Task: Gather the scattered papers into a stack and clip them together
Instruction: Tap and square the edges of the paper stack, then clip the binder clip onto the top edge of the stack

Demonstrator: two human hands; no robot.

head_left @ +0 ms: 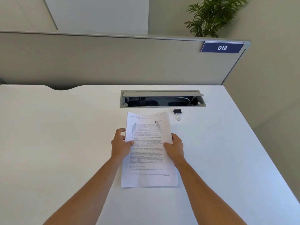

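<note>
A stack of printed papers (148, 174) with underlined text and handwriting at the top is held over the white desk (65, 135), its edges roughly aligned. My left hand (121, 144) grips the stack's left edge, thumb on the top sheet. My right hand (175, 146) grips the right edge the same way. A black binder clip (177, 113) with silver handles lies on the desk beyond the stack's far right corner, apart from both hands.
An open cable tray (162, 99) is recessed in the desk just behind the papers. A grey partition (113, 60) with a blue "018" label (222, 47) closes the back. The desk's right edge runs diagonally at the right; a plant (212, 17) stands behind.
</note>
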